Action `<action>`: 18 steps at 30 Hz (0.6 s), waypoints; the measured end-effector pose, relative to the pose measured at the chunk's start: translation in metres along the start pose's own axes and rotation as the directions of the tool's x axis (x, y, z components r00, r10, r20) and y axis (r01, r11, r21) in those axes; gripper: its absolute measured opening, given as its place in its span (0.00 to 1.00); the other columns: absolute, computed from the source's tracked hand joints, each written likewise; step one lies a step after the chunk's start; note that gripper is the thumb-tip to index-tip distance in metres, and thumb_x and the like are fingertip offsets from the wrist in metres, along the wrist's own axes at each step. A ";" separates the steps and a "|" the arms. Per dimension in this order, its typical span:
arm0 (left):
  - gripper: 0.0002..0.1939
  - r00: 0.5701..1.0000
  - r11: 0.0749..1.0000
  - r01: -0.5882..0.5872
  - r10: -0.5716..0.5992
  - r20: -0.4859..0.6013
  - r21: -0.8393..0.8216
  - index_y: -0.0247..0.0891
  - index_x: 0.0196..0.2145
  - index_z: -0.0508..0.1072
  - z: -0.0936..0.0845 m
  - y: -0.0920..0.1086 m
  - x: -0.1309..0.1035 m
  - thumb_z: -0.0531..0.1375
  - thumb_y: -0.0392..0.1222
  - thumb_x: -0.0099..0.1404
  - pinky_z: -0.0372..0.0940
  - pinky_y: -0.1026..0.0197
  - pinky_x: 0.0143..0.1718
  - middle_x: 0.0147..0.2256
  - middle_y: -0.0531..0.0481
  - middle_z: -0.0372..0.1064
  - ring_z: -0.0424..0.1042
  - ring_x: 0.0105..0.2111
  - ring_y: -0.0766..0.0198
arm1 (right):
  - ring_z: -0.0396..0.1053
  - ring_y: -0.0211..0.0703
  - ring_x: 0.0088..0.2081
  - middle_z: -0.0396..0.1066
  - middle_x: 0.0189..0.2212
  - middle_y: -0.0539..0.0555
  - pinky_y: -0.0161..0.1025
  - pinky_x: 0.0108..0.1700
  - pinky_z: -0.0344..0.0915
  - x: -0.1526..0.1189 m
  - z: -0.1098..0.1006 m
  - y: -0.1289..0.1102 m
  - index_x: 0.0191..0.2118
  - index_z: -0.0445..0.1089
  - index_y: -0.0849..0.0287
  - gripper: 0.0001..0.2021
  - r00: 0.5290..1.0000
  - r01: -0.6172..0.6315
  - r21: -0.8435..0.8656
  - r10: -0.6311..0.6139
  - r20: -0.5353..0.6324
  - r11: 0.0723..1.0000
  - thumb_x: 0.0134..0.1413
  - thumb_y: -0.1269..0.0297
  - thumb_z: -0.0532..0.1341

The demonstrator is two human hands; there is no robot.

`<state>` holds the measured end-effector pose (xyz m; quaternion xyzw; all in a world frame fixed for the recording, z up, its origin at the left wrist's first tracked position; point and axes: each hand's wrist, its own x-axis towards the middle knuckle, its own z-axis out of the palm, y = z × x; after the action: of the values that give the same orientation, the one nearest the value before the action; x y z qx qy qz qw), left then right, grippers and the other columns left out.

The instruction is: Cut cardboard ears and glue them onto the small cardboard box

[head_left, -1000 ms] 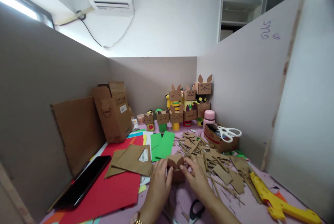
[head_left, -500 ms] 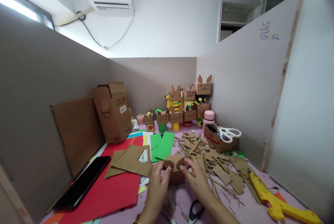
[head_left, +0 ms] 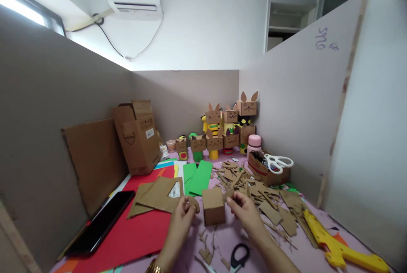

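Observation:
A small brown cardboard box (head_left: 213, 206) sits on the purple table between my two hands. My left hand (head_left: 184, 211), left of the box, pinches a rounded cardboard ear piece (head_left: 193, 203). On the other side, my right hand (head_left: 239, 205) pinches a similar cardboard piece (head_left: 228, 195) close to the box's upper right edge. Both pieces are apart from the box front. Scissors with black handles (head_left: 239, 256) lie below the box, beside a few cardboard slivers (head_left: 206, 251).
Cardboard scraps (head_left: 254, 188) spread to the right, near a yellow glue gun (head_left: 340, 241). A black phone (head_left: 101, 222) and red paper (head_left: 140, 235) lie left. Cardboard animal figures (head_left: 214, 141) stand at the back. White scissors (head_left: 278, 163) rest on a supply box (head_left: 269, 175).
Both hands have moved apart, carrying the two cardboard pieces from in front of and over the box out to its sides. The box now shows fully.

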<state>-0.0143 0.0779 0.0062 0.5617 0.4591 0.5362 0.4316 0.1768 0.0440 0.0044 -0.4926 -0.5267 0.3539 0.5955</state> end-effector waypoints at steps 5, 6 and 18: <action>0.06 0.991 0.999 0.020 -0.023 0.132 0.026 0.38 0.22 0.66 -0.008 -0.003 0.006 0.60 0.40 0.45 0.57 0.66 0.21 0.18 0.55 0.65 0.63 0.19 0.67 | 0.54 0.35 0.21 0.58 0.16 0.44 0.32 0.24 0.50 0.005 -0.024 -0.003 0.17 0.62 0.59 0.07 0.990 -0.052 -0.143 0.070 0.123 0.988 0.37 0.65 0.60; 0.06 0.989 0.999 0.026 -0.030 0.142 0.034 0.38 0.22 0.65 -0.009 -0.003 0.007 0.60 0.41 0.46 0.56 0.67 0.21 0.17 0.55 0.64 0.62 0.18 0.68 | 0.54 0.34 0.19 0.58 0.15 0.44 0.32 0.22 0.49 0.005 -0.029 -0.002 0.17 0.62 0.59 0.06 0.985 -0.086 -0.174 0.110 0.136 0.981 0.37 0.66 0.59; 0.09 0.916 0.940 0.114 -0.225 0.333 0.322 0.38 0.17 0.64 -0.022 0.001 0.001 0.58 0.44 0.47 0.53 0.67 0.19 0.14 0.56 0.65 0.60 0.16 0.69 | 0.53 0.31 0.11 0.58 0.08 0.42 0.28 0.14 0.46 -0.010 -0.029 0.003 0.12 0.62 0.58 0.09 0.911 -0.196 -0.488 0.342 0.230 0.850 0.35 0.77 0.55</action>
<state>-0.0361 0.0782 0.0088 0.6673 0.4932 0.3077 0.4655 0.2033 0.0287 0.0000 -0.6263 -0.6059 0.3742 0.3173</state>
